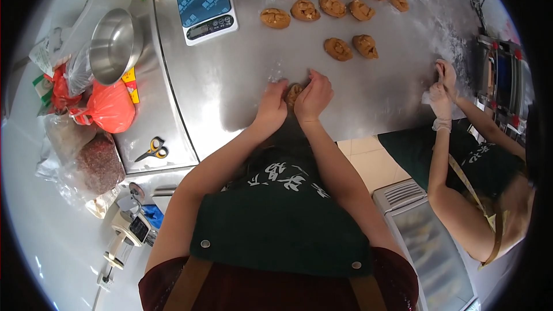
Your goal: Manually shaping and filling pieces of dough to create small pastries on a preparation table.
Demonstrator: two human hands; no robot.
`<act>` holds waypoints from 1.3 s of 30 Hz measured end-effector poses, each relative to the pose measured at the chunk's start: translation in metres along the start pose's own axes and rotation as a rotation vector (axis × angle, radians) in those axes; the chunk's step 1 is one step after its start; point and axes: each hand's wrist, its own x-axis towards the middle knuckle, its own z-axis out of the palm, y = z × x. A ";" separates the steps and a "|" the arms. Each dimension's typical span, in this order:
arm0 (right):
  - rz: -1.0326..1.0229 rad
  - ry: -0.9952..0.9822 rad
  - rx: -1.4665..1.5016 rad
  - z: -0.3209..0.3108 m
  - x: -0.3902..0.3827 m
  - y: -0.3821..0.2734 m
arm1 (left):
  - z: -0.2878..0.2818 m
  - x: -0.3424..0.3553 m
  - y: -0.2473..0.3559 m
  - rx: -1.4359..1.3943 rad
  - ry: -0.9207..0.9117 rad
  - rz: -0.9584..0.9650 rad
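At the near edge of the steel table, my left hand (272, 105) and my right hand (314, 97) cup a small brown dough piece (294, 93) from both sides. Their curled fingers hide part of it. Farther out on the table lie several similar brown dough pieces with pale bits in them. Two of these, a left dough piece (338, 49) and a right dough piece (365, 46), sit nearest my hands. The rest form loose rows at the back, among them a dough piece (275, 18) at the left end.
A digital scale (205, 3) stands back left on the table (230, 75). Further left are a steel bowl (116, 46), a red plastic bag (109, 109) and scissors (154, 150). At right, a co-worker's gloved hands (442, 95) are close together over the table, near scattered flour (449, 40).
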 end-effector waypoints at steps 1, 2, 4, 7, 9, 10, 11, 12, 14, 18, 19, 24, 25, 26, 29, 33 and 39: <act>0.007 -0.027 0.004 0.001 -0.001 0.002 | -0.001 0.006 0.002 0.143 -0.106 0.042; 0.013 -0.053 0.008 0.001 -0.001 0.004 | -0.002 0.011 0.006 0.287 -0.211 0.085; 0.031 -0.067 0.053 -0.002 0.000 0.003 | -0.004 0.010 0.012 0.247 -0.239 0.062; 0.003 -0.043 0.135 -0.006 0.012 -0.009 | -0.006 0.001 0.021 0.114 -0.246 0.031; -0.046 0.001 0.170 -0.006 0.027 -0.013 | -0.006 -0.002 0.023 0.022 -0.226 0.030; -0.032 0.021 0.158 -0.006 0.036 -0.010 | -0.006 -0.001 0.022 0.052 -0.207 0.057; -0.019 0.041 0.146 -0.007 0.041 -0.006 | -0.005 -0.001 0.022 0.081 -0.189 0.085; -0.022 0.044 0.145 -0.009 0.043 0.000 | -0.003 -0.002 0.017 0.080 -0.188 0.089; 0.113 -0.075 0.308 -0.018 0.037 0.015 | 0.002 -0.008 0.006 -0.135 -0.070 -0.073; -0.079 -0.377 0.228 -0.045 0.024 0.022 | 0.003 -0.005 0.007 -0.138 -0.076 -0.094; -0.079 -0.376 0.228 -0.046 0.026 0.021 | 0.002 0.001 0.004 -0.014 -0.098 -0.009; -0.288 -0.533 0.092 -0.043 0.036 0.025 | 0.003 0.016 0.005 0.242 -0.172 0.134; -0.285 -0.529 0.092 -0.043 0.036 0.027 | 0.003 0.016 0.007 0.211 -0.180 0.121; -0.294 -0.531 0.062 -0.043 0.035 0.030 | 0.002 0.016 0.009 0.179 -0.187 0.108; -0.174 -0.564 0.155 -0.050 0.037 0.020 | -0.003 0.014 0.002 0.174 -0.203 0.158; -0.118 -0.610 0.313 -0.055 0.031 0.000 | -0.005 0.011 0.013 0.116 -0.223 0.055; 0.211 -0.845 0.212 -0.053 0.040 0.003 | -0.005 0.009 0.010 0.116 -0.235 0.077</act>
